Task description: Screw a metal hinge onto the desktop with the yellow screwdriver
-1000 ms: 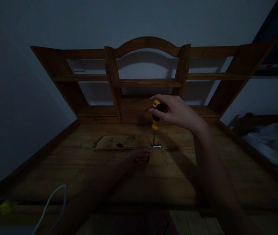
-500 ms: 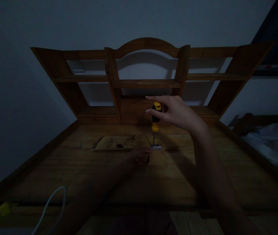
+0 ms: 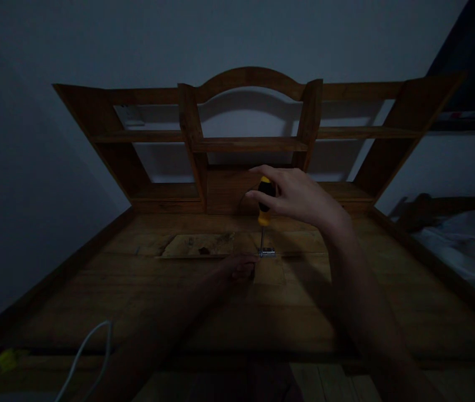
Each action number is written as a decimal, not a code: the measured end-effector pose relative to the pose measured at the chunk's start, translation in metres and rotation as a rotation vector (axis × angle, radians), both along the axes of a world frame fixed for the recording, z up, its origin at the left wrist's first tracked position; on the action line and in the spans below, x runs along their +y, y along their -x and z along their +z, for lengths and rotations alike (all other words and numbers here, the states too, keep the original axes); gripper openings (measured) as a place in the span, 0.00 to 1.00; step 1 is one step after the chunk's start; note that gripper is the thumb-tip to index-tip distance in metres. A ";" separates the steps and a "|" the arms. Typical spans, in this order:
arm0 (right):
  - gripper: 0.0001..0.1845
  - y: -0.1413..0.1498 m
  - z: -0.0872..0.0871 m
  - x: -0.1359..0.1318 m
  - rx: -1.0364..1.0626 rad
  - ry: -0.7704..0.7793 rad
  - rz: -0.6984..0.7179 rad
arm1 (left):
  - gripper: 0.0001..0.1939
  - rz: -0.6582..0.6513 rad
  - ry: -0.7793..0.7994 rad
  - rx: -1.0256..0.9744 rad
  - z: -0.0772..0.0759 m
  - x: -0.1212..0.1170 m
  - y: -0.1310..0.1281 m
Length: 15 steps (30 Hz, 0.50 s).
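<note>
A screwdriver with a yellow and black handle stands nearly upright, its tip down at a small shiny metal hinge. My right hand is closed around the top of the handle, thumb and fingers on either side. Low on the wooden desktop, my left hand has its fingers drawn together at the hinge's left end; whatever they pinch is too dark to make out. Under the hinge lies a small light wooden piece, just right of my left fingers.
A wooden shelf unit rises at the back of the desktop against the wall. Left of the hinge is a rough, stained recess. A white cable loops at the front left, near a yellow object.
My right hand has turned slightly around the handle, and the screwdriver leans a little differently. My left hand stays at the hinge.
</note>
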State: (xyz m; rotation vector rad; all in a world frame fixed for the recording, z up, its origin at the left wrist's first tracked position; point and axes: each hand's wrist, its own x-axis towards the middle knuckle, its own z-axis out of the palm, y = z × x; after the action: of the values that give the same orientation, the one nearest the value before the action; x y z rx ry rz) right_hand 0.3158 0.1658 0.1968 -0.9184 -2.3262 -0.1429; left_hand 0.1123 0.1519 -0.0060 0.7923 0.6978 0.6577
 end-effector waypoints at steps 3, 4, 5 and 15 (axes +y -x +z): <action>0.32 -0.001 0.000 0.002 -0.026 0.020 -0.045 | 0.06 0.020 0.017 0.043 0.007 -0.002 -0.003; 0.32 -0.002 0.001 0.002 -0.024 0.028 -0.030 | 0.05 0.018 0.025 0.047 0.010 -0.003 -0.004; 0.33 -0.002 0.001 0.002 -0.018 0.035 -0.010 | 0.05 0.018 0.031 0.045 0.012 -0.004 -0.005; 0.26 0.001 -0.003 0.003 0.013 -0.010 -0.079 | 0.05 0.044 0.018 0.007 0.012 -0.010 -0.003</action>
State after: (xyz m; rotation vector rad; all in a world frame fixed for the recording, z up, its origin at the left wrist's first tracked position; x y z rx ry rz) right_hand 0.3144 0.1686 0.1940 -1.0040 -2.2763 -0.1803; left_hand 0.1154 0.1421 0.0059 0.7649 0.7284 0.6879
